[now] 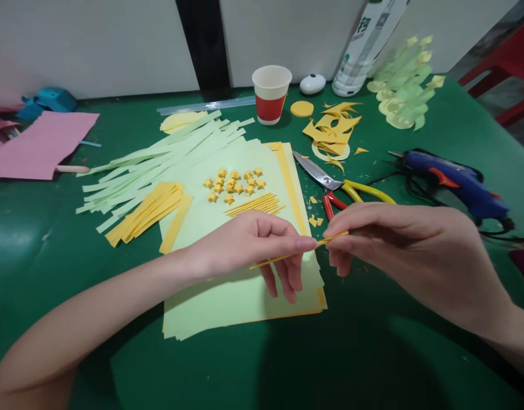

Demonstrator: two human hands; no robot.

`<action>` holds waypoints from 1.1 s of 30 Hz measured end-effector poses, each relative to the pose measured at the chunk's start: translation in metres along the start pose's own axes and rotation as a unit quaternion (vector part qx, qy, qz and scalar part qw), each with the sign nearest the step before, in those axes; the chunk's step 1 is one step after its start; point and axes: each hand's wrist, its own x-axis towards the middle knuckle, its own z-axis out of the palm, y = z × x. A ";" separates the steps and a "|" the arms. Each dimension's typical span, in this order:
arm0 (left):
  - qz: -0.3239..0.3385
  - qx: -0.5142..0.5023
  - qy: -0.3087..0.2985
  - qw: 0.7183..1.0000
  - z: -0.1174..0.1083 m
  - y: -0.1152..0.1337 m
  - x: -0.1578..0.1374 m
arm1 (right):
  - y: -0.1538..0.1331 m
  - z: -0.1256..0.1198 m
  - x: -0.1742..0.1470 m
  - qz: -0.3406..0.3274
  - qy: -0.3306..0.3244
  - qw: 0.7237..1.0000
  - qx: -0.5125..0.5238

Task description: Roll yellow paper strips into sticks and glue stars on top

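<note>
Head: a yellow strip (322,242) spans left fingers (303,244) and right fingers (342,244), both pinching it.

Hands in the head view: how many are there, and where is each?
2: the left hand over the pale green paper, and the right hand beside it, both pinching a thin yellow strip. Neither is fully hidden.
</note>
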 end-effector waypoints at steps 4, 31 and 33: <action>0.016 0.020 0.018 0.999 0.000 -0.003 0.001 | 0.002 0.000 0.000 0.020 0.012 1.000 0.004; 0.247 0.322 0.216 0.888 0.008 -0.012 -0.003 | 0.007 0.002 -0.003 -0.116 0.044 0.978 -0.167; 0.263 0.328 0.215 0.881 0.007 -0.013 -0.003 | 0.006 -0.001 -0.004 -0.120 0.078 0.972 -0.185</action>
